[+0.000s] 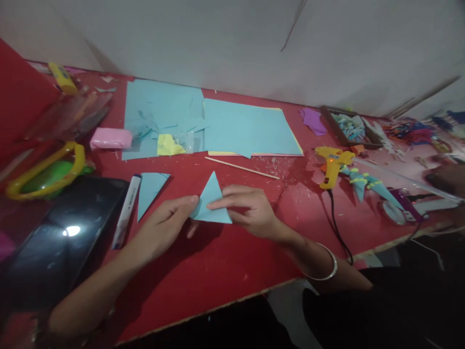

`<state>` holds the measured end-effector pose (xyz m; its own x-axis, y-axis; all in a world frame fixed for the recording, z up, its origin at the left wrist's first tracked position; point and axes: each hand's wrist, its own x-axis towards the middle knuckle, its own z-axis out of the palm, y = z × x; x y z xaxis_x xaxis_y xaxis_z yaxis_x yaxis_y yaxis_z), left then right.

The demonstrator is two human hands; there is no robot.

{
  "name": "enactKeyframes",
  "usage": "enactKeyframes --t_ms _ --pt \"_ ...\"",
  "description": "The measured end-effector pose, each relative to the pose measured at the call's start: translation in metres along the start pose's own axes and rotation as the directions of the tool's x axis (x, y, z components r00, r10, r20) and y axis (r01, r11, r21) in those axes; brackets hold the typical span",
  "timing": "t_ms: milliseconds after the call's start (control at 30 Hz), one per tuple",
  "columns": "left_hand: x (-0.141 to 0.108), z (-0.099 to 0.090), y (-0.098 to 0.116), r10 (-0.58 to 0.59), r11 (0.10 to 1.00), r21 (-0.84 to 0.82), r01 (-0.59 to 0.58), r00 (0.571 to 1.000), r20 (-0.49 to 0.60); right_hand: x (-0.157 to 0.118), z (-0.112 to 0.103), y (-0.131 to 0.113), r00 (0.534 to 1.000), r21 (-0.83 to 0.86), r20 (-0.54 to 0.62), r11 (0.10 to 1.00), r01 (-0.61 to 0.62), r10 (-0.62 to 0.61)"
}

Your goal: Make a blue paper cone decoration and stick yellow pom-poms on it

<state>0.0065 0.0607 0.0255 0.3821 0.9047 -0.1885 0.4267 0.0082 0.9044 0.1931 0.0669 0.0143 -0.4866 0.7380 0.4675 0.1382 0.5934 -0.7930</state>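
Observation:
A light-blue paper triangle is held just above the red table, its tip pointing away from me. My left hand pinches its left corner, thumb on top and fingers beneath. My right hand grips the right side, one finger lying on the paper's face and the others behind it. Left of my hands lies another folded blue paper piece, with a white marker beside it. Beyond the triangle a thin wooden stick rests on the table.
Blue sheets lie at the back with paper scraps and a yellow piece. A yellow glue gun with a black cord stands right. A dark glossy slab and a pink packet sit left. The table edge runs nearest me.

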Motion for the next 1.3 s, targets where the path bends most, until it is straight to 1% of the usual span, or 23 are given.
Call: enactKeyframes --t_ms 67,133,267,367,433,533,667,800,900,1033,1133,1233,1300 --pt "0.0 0.0 0.0 0.036 0.999 -0.005 -0.036 0.998 0.053 0.001 0.001 -0.002 0.998 0.01 -0.027 0.998 -0.057 0.057" --pt "-0.001 0.001 0.0 0.055 0.998 -0.013 -0.054 0.994 0.097 0.002 0.002 -0.003 0.987 0.037 -0.071 0.989 -0.144 0.146" --pt "-0.002 0.003 0.001 0.063 0.998 0.018 -0.065 0.99 0.123 0.0 0.007 -0.002 0.94 0.147 -0.141 0.945 -0.291 0.311" --pt "-0.002 0.005 0.002 0.062 0.995 0.064 -0.072 0.988 0.139 -0.002 0.01 0.0 0.914 0.226 -0.135 0.91 -0.347 0.382" --pt "-0.002 0.005 0.002 0.07 0.992 0.092 -0.085 0.985 0.158 -0.003 0.011 0.001 0.902 0.25 -0.106 0.889 -0.383 0.419" --pt "-0.002 0.006 0.001 0.093 0.988 0.107 -0.11 0.983 0.155 -0.004 0.012 0.0 0.886 0.231 -0.086 0.874 -0.427 0.455" --pt "-0.002 0.008 -0.004 0.131 0.979 0.134 -0.151 0.981 0.142 -0.003 0.012 -0.001 0.888 0.202 -0.123 0.887 -0.415 0.443" --pt "-0.001 0.012 -0.009 0.161 0.96 0.204 -0.192 0.974 0.16 -0.004 0.014 0.0 0.87 0.25 -0.104 0.859 -0.446 0.482" --pt "-0.001 0.014 -0.01 0.155 0.953 0.241 -0.185 0.978 0.139 -0.005 0.015 0.001 0.86 0.267 -0.097 0.846 -0.462 0.5" --pt "-0.002 0.012 -0.008 0.151 0.969 0.174 -0.177 0.977 0.15 -0.005 0.016 0.002 0.856 0.294 -0.104 0.838 -0.46 0.507" --pt "-0.003 0.01 -0.007 0.124 0.985 0.098 -0.143 0.976 0.18 -0.002 0.014 0.002 0.837 0.387 -0.04 0.781 -0.49 0.545" --pt "-0.003 0.01 -0.008 0.115 0.992 0.03 -0.124 0.968 0.222 0.002 0.01 0.002 0.833 0.447 0.1 0.723 -0.527 0.545" --pt "-0.002 0.01 -0.009 0.117 0.993 -0.006 -0.119 0.962 0.246 0.004 0.008 0.001 0.831 0.433 0.182 0.716 -0.547 0.525"
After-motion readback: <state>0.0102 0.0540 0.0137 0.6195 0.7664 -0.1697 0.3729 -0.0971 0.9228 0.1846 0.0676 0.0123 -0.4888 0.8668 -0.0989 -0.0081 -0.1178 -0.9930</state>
